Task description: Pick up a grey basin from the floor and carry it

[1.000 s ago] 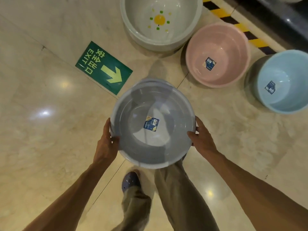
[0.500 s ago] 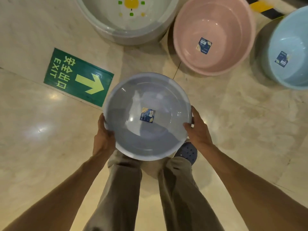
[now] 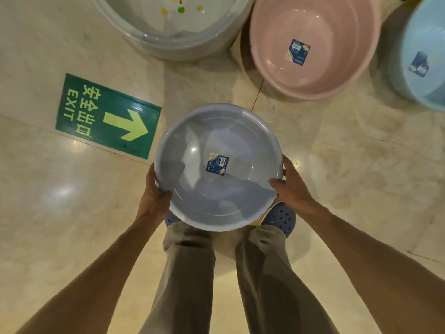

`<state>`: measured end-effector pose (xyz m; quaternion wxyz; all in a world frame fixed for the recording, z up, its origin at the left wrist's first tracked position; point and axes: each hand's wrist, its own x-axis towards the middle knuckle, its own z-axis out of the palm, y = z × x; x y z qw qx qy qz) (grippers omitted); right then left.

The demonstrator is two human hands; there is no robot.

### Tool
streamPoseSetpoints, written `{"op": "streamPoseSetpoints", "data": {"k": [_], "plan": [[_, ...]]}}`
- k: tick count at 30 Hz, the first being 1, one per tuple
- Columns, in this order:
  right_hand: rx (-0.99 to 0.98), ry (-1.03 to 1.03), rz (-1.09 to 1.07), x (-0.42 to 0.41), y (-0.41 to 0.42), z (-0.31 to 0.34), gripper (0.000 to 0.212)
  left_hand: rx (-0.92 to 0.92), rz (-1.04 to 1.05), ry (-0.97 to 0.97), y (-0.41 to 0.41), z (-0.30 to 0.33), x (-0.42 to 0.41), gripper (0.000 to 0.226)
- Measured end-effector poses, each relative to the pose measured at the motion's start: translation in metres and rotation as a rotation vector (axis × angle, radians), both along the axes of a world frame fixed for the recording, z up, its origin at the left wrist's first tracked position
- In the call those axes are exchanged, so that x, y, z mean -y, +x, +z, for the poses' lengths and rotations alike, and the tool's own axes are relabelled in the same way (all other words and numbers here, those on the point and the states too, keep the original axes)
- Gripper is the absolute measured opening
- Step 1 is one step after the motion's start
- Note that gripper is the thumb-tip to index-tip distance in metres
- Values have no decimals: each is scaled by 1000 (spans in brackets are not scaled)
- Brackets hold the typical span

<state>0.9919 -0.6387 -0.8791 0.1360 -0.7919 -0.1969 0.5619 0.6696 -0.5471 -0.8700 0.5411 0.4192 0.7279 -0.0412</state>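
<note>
Grey plastic makes up the one basin (image 3: 218,189) that the person carries: it hangs level above the floor, in front of the knees and over the two blue shoes (image 3: 280,216). One dark blue sticker (image 3: 217,164) sits in the middle of its bottom. The left hand (image 3: 155,191) grips the rim on the left side, thumb hooked over the edge into the bowl and the other fingers hidden beneath. The right hand (image 3: 290,186) grips the rim on the opposite side in the same way, thumb lying inside, fingers curled round the outside. So there are two hands on one basin, each clamped tight on the rim.

Three more basins stand on the marble floor (image 3: 361,169) beyond it, in a row: one white basin (image 3: 173,42) with coloured dots inside, one pink basin (image 3: 313,66) just right of it, and one pale blue basin (image 3: 419,90) at the right edge, partly cut off. The pink and pale blue ones each carry one sticker. That makes four basins in all. One green exit sign (image 3: 106,116) with a single arrow is stuck flat to the floor, left of the held basin. Two trouser legs (image 3: 183,273) fill the lower middle.
</note>
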Motion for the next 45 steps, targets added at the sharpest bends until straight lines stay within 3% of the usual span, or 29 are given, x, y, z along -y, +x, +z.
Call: {"op": "streamPoseSetpoints", "data": {"k": [8,14,19,20,23,27,35,45], "plan": [[-130,-36,-157,-2,36,53,90,52,-96,34,22,51,-23,78],[-160,92,-238,22,84,89,74,123,-144,89,59,83,-28,78],[-204,173,-345,6,128,150,95,175,-172,111,121,137,-45,90],[-203,177,-354,3,138,158,91,200,-172,124,136,149,-47,92],[-113,167,-293,-4,167,172,65,220,-158,150,174,169,-54,89],[14,163,-215,-27,210,177,71,243,-108,186,218,180,-64,76],[69,102,-118,-98,282,154,77,266,-48,224,268,153,-98,75],[64,88,63,-192,328,120,67,152,99,80,310,121,-148,73]]}}
